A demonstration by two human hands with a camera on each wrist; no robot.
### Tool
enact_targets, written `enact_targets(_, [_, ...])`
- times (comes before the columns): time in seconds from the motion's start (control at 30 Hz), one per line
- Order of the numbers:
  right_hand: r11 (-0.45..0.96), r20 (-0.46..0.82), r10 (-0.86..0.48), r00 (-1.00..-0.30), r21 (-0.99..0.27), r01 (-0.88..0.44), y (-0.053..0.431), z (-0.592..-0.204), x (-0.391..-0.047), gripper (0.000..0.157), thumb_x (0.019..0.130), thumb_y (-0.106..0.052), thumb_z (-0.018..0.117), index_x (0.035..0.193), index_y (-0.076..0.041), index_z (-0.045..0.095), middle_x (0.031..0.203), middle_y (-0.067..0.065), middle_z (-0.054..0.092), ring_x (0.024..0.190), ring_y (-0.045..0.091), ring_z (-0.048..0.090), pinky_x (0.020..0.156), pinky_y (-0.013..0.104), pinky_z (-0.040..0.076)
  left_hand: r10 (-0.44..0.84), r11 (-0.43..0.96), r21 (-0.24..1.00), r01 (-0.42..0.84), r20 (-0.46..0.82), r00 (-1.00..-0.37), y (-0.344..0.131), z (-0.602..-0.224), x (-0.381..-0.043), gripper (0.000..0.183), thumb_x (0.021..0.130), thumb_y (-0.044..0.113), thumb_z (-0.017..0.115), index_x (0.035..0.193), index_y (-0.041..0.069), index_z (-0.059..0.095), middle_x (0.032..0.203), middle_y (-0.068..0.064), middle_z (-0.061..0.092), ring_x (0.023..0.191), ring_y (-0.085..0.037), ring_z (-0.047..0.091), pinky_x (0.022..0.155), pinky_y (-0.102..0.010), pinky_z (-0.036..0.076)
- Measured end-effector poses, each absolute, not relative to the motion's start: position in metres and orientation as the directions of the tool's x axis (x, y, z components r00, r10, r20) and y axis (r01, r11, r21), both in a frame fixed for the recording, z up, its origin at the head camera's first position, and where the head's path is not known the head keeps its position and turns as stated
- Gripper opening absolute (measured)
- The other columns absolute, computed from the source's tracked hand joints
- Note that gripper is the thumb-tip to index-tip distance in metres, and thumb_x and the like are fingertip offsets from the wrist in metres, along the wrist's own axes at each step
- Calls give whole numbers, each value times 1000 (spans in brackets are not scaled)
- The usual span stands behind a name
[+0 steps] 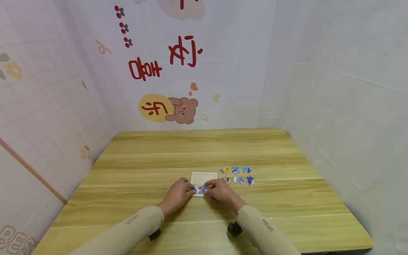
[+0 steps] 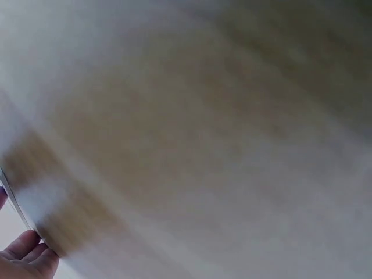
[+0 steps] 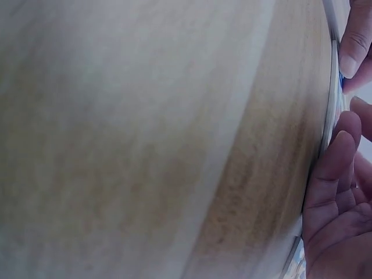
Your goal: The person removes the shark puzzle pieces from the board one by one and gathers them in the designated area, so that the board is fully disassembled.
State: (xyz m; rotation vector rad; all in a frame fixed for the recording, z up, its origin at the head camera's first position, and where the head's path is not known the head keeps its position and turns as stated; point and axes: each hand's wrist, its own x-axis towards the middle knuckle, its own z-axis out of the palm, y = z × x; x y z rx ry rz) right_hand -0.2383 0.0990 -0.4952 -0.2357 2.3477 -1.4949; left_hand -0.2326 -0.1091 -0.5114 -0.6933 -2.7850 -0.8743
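A small pale puzzle tray (image 1: 204, 173) lies on the table, with joined blue, white and red puzzle pieces (image 1: 199, 190) along its near side. My left hand (image 1: 178, 193) rests at the tray's left edge, its fingertips touching the pieces' left end. From the right, my right hand (image 1: 220, 191) pinches a blue-and-red puzzle piece (image 1: 204, 187) between thumb and index finger, low over the tray. In the right wrist view, the curled fingers of the right hand (image 3: 340, 192) lie along the tray's edge. The left wrist view catches only the left hand's fingertips (image 2: 35, 253) by the rim.
Several loose puzzle pieces (image 1: 236, 170) in blue, yellow and purple lie in two rows right of the tray, the nearest partly behind the right hand. The wooden table (image 1: 143, 152) meets a printed cloth wall (image 1: 239, 88) at the back.
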Motion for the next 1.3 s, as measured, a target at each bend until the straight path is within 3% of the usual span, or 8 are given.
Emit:
enact_targets(0.6, [459,-221,-342,-913,-888,43,99,-487,-237,42,86,-3,69,126,9,62,70,8,66,57,12,55,51,24,46,378,727,521,448,240,-894,-109,-508,-232,15,90,13,73,99,0,75,112,-21,60,100,-35,60,91,-53,48])
enact_targets(0.87, [438,-200,-360,-911,-899,24,101,-487,-237,22,88,-5,69,108,4,70,67,3,60,51,10,48,49,23,41,381,729,517,449,239,-893,-109,-510,-232,16,89,13,73,99,1,75,112,-20,60,102,-34,60,91,-52,48])
enact_targets(1.1, [460,-217,-343,-914,-887,37,100,-486,-237,48,89,-7,68,135,2,58,54,-2,45,44,9,39,45,23,35,380,733,520,438,221,-898,-108,-508,-232,16,90,12,72,100,0,75,116,-23,60,105,-38,60,93,-53,47])
enact_targets(1.3, [558,-261,-351,-899,-829,23,99,-486,-241,44,91,-12,68,133,-3,61,51,-3,43,44,10,41,45,22,34,377,727,533,431,214,-901,-107,-506,-230,16,90,12,72,100,-1,75,117,-24,60,106,-39,60,94,-54,46])
